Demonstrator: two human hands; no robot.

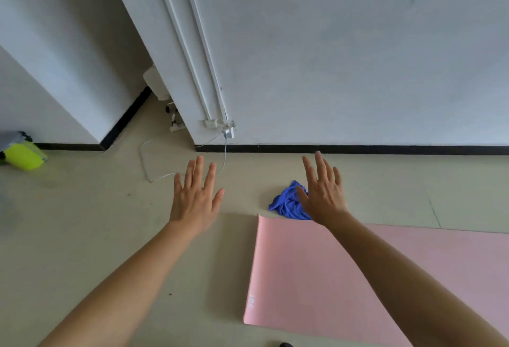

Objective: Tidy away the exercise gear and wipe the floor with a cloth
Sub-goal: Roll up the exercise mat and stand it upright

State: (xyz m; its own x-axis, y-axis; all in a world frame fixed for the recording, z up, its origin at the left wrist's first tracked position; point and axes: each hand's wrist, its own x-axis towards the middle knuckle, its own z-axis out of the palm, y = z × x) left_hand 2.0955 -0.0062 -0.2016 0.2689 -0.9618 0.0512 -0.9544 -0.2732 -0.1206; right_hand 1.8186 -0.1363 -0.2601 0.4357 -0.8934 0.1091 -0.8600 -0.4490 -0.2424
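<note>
The flat pink foam exercise mat [358,277] lies unrolled on the floor, the crumpled blue cloth [286,204] just beyond its far-left corner, nearer the empty, splayed right hand [322,195] than the left hand [194,195].

Pink mat [316,277] flat on floor (unrolled); crumpled blue cloth [286,204] just beyond its far edge.

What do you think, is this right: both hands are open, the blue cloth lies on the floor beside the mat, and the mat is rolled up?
Not quite: the mat is not rolled up; it lies flat on the floor, as the head view shows. Both the left hand and right hand are open, and the cloth lies beside the mat.
</note>
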